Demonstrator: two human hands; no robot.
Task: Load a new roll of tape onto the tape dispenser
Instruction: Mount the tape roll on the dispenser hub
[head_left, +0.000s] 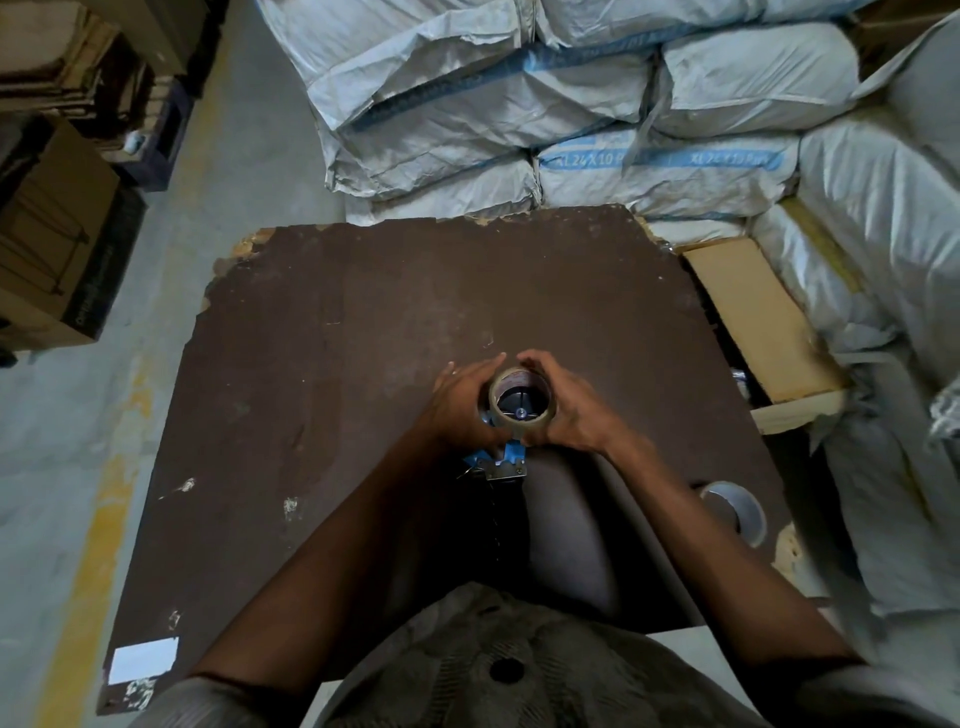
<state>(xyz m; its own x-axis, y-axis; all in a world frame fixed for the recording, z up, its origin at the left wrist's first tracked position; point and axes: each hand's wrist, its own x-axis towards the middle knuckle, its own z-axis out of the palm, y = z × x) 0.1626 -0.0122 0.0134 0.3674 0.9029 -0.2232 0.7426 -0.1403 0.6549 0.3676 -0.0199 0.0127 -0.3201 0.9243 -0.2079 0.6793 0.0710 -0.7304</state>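
Observation:
A roll of clear-brown tape (521, 380) sits around the black hub of a blue tape dispenser (511, 458) above the middle of the dark brown table (337, 364). My left hand (462, 402) curls round the roll's left side and my right hand (563, 405) curls round its right side. The dispenser's blue frame and metal blade end stick out below the hands, toward me. Its handle is hidden under my arms. A second tape roll (740, 512) lies flat near the table's right edge.
Stacked white woven sacks (571, 104) crowd the far and right sides of the table. A wooden plank (758, 322) lies beside the right edge. Cardboard boxes (52, 234) stand on the concrete floor at left. A white label (143, 660) is stuck at the table's near-left corner.

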